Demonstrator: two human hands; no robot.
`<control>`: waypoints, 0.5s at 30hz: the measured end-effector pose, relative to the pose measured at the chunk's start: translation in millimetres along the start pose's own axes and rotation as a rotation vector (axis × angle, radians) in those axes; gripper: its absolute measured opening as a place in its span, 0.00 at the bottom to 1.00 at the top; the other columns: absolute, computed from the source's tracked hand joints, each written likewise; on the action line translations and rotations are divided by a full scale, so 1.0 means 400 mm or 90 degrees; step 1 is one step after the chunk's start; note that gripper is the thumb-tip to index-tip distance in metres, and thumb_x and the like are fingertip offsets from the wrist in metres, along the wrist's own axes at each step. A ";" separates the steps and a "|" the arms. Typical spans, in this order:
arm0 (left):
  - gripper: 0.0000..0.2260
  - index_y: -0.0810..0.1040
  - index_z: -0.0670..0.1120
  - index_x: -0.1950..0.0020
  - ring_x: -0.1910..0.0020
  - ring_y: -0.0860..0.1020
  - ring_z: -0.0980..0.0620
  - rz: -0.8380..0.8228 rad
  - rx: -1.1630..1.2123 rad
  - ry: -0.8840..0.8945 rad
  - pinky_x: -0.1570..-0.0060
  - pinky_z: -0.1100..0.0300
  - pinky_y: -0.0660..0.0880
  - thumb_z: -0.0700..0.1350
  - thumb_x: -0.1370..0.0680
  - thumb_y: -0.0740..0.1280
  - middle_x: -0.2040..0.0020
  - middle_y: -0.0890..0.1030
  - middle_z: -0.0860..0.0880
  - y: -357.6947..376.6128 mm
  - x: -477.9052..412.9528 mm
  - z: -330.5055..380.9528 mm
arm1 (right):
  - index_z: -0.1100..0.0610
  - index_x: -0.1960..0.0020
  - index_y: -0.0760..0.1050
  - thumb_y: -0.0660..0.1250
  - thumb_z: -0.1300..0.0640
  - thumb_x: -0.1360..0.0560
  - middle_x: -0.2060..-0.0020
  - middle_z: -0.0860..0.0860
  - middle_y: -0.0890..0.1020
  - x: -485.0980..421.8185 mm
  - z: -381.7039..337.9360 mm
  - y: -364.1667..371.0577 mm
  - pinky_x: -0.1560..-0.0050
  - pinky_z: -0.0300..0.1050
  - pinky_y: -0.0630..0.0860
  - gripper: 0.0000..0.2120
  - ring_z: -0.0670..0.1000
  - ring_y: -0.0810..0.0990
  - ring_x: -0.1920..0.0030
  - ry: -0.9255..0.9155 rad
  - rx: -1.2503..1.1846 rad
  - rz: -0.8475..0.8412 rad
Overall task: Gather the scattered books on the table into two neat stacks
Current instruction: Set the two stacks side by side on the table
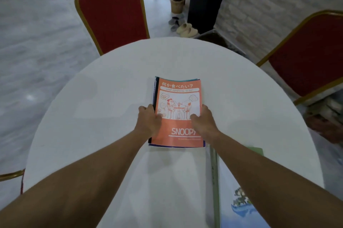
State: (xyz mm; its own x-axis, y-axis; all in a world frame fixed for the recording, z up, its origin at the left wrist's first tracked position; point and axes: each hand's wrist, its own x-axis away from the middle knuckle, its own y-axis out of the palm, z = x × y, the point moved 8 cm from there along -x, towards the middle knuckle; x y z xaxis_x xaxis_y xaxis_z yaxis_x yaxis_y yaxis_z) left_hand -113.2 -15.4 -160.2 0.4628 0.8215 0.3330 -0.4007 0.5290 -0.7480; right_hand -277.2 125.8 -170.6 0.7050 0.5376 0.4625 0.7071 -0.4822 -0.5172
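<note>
A stack of thin books lies in the middle of the round white table (pixel 92 116), topped by an orange Snoopy notebook (pixel 178 97); blue and dark edges of the books beneath show along its far and left sides. My left hand (pixel 149 118) grips the stack's left edge, thumb on the cover. My right hand (pixel 203 119) grips the right edge the same way. A second stack with a white and pale-blue cover and a green spine (pixel 233 207) lies near me at the lower right, partly under my right forearm.
A red chair with a gold frame (pixel 111 14) stands at the table's far side, and another red chair (pixel 311 57) at the right. Slippers (pixel 185 29) and a potted plant (pixel 177 3) are on the floor beyond.
</note>
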 end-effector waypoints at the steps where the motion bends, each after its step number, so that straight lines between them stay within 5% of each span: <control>1: 0.15 0.69 0.39 0.34 0.38 0.75 0.42 -0.008 -0.012 -0.002 0.47 0.58 0.73 0.46 0.17 0.60 0.33 0.68 0.38 0.008 -0.010 -0.001 | 0.57 0.29 0.68 0.61 0.58 0.19 0.34 0.56 0.78 -0.013 0.002 0.005 0.44 0.55 0.83 0.18 0.58 0.82 0.41 0.000 0.015 -0.002; 5: 0.18 0.69 0.40 0.32 0.34 0.70 0.43 -0.017 -0.093 -0.014 0.39 0.54 0.71 0.50 0.17 0.58 0.33 0.68 0.39 0.035 -0.029 -0.030 | 0.59 0.29 0.65 0.62 0.53 0.19 0.31 0.57 0.66 -0.042 0.042 0.029 0.35 0.57 0.76 0.21 0.58 0.73 0.33 0.039 0.156 0.021; 15: 0.21 0.65 0.42 0.28 0.35 0.69 0.44 -0.053 -0.200 -0.002 0.38 0.52 0.70 0.53 0.16 0.53 0.34 0.69 0.41 0.040 -0.040 -0.043 | 0.57 0.24 0.58 0.58 0.44 0.20 0.30 0.56 0.64 -0.069 0.061 0.044 0.32 0.54 0.66 0.30 0.57 0.65 0.29 0.031 0.316 -0.017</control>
State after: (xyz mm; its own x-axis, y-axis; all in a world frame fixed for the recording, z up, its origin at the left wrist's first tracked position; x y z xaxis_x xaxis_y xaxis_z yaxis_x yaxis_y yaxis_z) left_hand -113.2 -23.6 -187.2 0.4813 0.7792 0.4015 -0.0975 0.5028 -0.8589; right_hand -285.5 119.3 -209.9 0.6974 0.5069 0.5067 0.6216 -0.0758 -0.7797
